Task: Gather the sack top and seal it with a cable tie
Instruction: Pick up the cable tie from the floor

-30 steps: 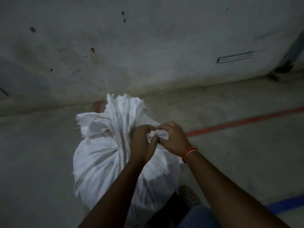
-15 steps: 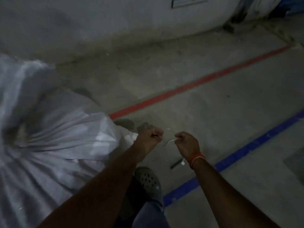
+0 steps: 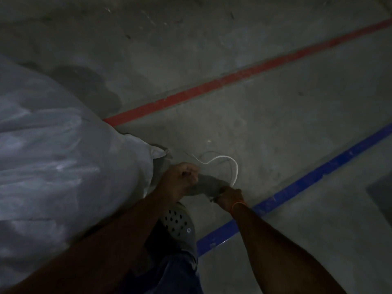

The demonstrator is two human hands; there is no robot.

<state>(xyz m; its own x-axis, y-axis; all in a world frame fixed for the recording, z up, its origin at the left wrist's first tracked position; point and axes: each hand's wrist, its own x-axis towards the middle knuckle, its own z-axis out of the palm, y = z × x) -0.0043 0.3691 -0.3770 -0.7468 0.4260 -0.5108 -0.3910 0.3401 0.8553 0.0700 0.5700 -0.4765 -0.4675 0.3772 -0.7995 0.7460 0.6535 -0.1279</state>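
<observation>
On the far left sits the sack, big and white on the floor, and my hands are off it now; a second ago both were bunched at its gathered top. Its lower corner pokes out just left of my left hand. That hand is curled tight, and I judge it pinches one end of the cable tie, though the dim light hides the pinch itself. The tie arcs up and over as a pale loop, just right of the sack's corner, and comes down to my right hand, whose fingers curl on the other end. Half a second back the tie was a short span between my fists; now it bows out wide. Between the hands there is a grey blurred shape I cannot make out. Below them, my perforated shoe is planted beside the sack. Further right of the sack run the red line and the blue line. So the tie is ready but not yet around the neck: gathering must be redone, I reckon.
</observation>
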